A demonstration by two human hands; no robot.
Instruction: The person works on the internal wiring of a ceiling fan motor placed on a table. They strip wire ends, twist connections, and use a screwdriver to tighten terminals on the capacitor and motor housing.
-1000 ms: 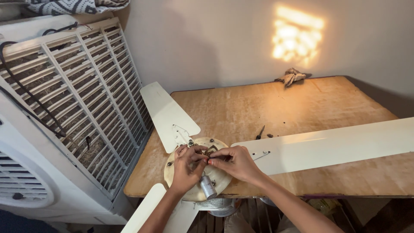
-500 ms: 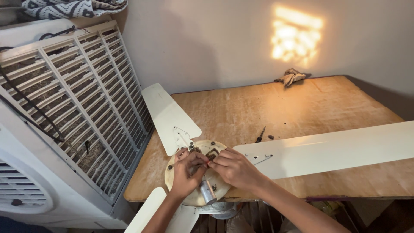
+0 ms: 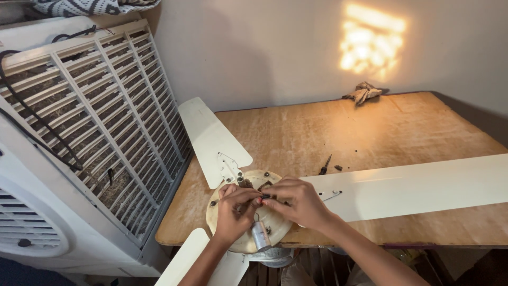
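Fan: a cream ceiling fan is lying at the near left corner of the surface, its round hub partly hanging over the edge.
Blades: one blade is pointing away to the left, one long blade is stretching right across the surface, and a third is dropping off the near edge.
Left hand: the left hand is resting on top of the hub, fingers curled and pinching together over something small; what it is cannot be told.
Right hand: the right hand is lying over the hub's right side, just beside the left, fingertips closing toward the same spot near the hub's middle.
Capacitor: a small silver cylinder is sitting on the hub just below both hands.
Tool: a dark screwdriver is lying on the surface just beyond the right hand.
Rag: a crumpled cloth is lying at the far edge, by the wall.
Cooler: a white air cooler with a slatted grille is standing to the left of the surface.
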